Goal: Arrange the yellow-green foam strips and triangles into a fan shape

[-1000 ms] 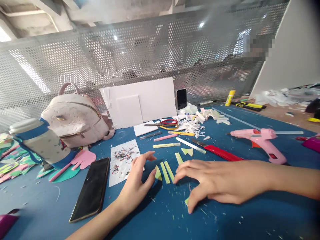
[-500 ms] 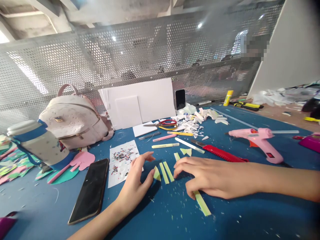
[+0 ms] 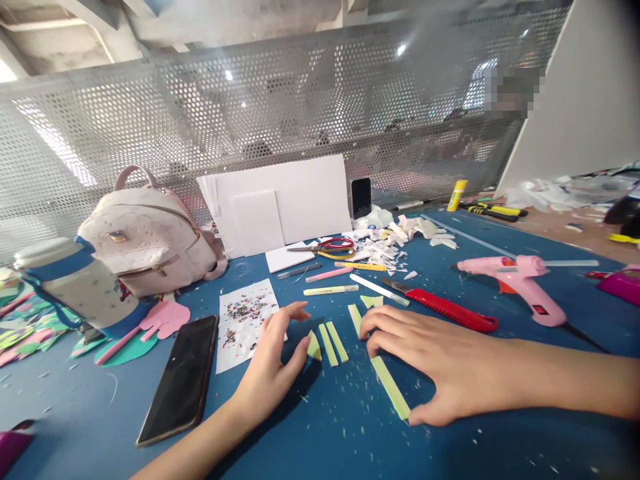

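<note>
My left hand (image 3: 270, 363) is open, with its thumb and fingers apart. Its thumb tip is at a small pale green triangular piece (image 3: 314, 347). Two narrow pale green strips (image 3: 333, 343) lie side by side just right of that piece. My right hand (image 3: 425, 357) is spread over a longer pale green strip (image 3: 391, 388), its thumb at the near end and its fingertips across the middle. Beyond the fingers shows more green strip (image 3: 355, 319); whether it is the same piece is hidden. A notched green scrap (image 3: 372, 301) lies behind.
A red-handled cutter (image 3: 450, 310) and a pink glue gun (image 3: 525, 277) lie right. Several pens, scissors (image 3: 333, 248) and white scraps (image 3: 377, 250) are behind the hands. Left are a phone (image 3: 180, 380), a bead-covered paper (image 3: 245, 347), a bottle (image 3: 75, 287) and a backpack (image 3: 145, 233).
My right hand has spread, its thumb moving toward me and right to the long strip's near end. That strip has shifted slightly away and left. The left hand has hardly moved.
</note>
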A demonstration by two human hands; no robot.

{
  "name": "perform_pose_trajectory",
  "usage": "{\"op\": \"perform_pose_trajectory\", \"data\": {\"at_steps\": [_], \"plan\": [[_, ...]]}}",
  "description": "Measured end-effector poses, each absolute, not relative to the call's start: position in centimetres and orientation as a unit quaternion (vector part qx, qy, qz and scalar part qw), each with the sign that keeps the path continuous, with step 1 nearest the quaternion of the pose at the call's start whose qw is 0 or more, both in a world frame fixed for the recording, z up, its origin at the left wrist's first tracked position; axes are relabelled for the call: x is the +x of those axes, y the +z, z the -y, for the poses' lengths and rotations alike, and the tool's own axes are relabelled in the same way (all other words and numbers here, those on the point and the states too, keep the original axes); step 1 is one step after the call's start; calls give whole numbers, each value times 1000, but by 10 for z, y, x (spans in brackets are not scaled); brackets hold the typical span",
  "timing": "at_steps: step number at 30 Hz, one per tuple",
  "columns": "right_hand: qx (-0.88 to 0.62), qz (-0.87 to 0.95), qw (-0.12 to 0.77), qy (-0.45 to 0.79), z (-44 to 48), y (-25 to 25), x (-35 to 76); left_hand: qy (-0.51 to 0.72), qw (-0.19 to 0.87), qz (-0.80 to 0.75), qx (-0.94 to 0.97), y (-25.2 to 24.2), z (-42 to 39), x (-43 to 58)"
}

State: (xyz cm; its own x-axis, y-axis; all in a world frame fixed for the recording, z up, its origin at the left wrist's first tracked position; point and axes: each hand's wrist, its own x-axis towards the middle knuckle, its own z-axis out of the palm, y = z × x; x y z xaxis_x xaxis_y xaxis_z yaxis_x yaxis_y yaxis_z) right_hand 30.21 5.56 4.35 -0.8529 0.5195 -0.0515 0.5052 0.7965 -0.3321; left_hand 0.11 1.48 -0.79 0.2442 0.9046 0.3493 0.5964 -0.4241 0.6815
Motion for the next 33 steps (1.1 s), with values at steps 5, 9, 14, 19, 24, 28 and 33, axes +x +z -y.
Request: {"op": "perform_pose_trajectory", "data": {"at_steps": [5,9,14,19,24,28,33], "plan": [[-262,949,84,153,-80,49,285,370,208,-493,760,-9,-15,2],[-246,955,75,151,-102,44,271,371,210,-491,760,-9,-15,2],[-238,957,61,154,-116,33,266,368,220,-492,758,-9,-15,1],[-235,956,61,162,-117,32,268,366,226,-493,756,-10,-15,0],[-270,951,57,142,-121,34,274,364,225,-494,757,-10,-15,0],[-307,944,59,102,-124,33,282,364,222,-493,758,-10,-15,0],[-310,944,53,104,-119,35,286,365,218,-491,760,-10,-16,1]]}}
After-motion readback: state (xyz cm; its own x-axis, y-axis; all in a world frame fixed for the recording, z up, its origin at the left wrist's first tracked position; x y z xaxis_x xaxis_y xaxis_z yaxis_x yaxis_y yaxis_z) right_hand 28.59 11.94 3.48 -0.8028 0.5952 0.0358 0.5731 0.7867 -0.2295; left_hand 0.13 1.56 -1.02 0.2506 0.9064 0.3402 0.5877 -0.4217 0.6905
